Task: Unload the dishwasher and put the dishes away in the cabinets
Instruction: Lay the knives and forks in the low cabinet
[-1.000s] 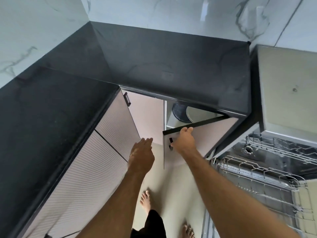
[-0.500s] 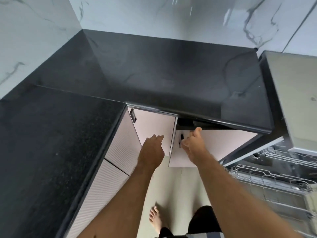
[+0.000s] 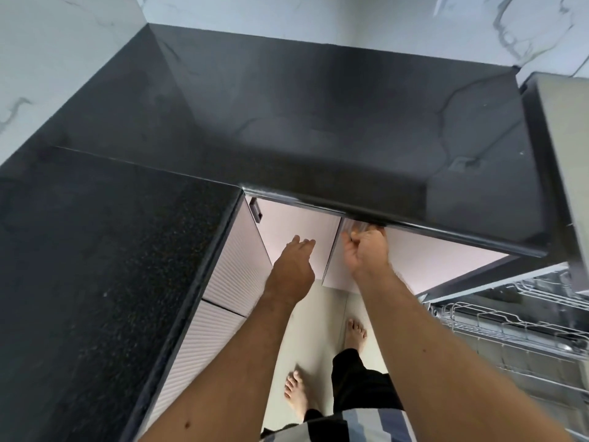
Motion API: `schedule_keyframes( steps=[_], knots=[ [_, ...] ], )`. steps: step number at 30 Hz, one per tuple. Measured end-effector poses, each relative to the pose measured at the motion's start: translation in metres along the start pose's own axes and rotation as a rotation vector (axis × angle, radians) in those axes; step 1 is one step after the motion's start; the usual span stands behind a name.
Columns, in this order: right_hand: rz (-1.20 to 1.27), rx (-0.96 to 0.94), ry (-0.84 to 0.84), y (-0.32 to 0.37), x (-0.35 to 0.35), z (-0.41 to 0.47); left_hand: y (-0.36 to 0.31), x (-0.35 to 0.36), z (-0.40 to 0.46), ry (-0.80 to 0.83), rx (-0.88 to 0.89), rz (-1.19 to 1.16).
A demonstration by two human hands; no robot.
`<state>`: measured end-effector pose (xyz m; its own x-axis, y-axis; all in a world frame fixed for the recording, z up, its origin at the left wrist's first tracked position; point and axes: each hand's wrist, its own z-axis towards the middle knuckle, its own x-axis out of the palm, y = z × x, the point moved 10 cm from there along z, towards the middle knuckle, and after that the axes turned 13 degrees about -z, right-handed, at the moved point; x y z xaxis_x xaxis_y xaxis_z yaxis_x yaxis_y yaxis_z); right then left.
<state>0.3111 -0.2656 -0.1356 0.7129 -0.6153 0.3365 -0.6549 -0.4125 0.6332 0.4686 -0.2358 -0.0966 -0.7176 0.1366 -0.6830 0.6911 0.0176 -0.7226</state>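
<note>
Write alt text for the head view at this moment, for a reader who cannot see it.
Seen from above, the person's right hand curls at the top edge of a pale pink cabinet door under the black stone countertop, while the left hand reaches, fingers straight, toward the adjoining pink panel. An open dishwasher's wire rack shows at right.

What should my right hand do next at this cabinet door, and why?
Probably let go of the door and turn to the rack. The door looks closed, nearly flush under the counter, yet the right hand curls at its top edge. The left hand is free, and the rack stands pulled out on the right.
</note>
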Motion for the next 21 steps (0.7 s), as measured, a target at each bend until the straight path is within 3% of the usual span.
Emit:
schedule_keyframes(
  steps=[5, 13, 16, 21],
  knots=[
    [-0.005, 0.067, 0.009, 0.009, 0.005, 0.009, -0.004, 0.000, 0.012, -0.028, -0.031, -0.031],
    [-0.220, 0.066, 0.092, 0.011, -0.009, 0.011, -0.011, 0.006, 0.012, 0.009, -0.035, -0.004],
    [-0.766, 0.023, 0.151, 0.023, -0.011, 0.000, -0.015, 0.010, 0.000, 0.038, 0.014, 0.013],
    [-1.814, -0.391, 0.139, 0.051, -0.029, -0.029, -0.015, 0.026, -0.025, 0.107, 0.097, 0.116]
  ],
)
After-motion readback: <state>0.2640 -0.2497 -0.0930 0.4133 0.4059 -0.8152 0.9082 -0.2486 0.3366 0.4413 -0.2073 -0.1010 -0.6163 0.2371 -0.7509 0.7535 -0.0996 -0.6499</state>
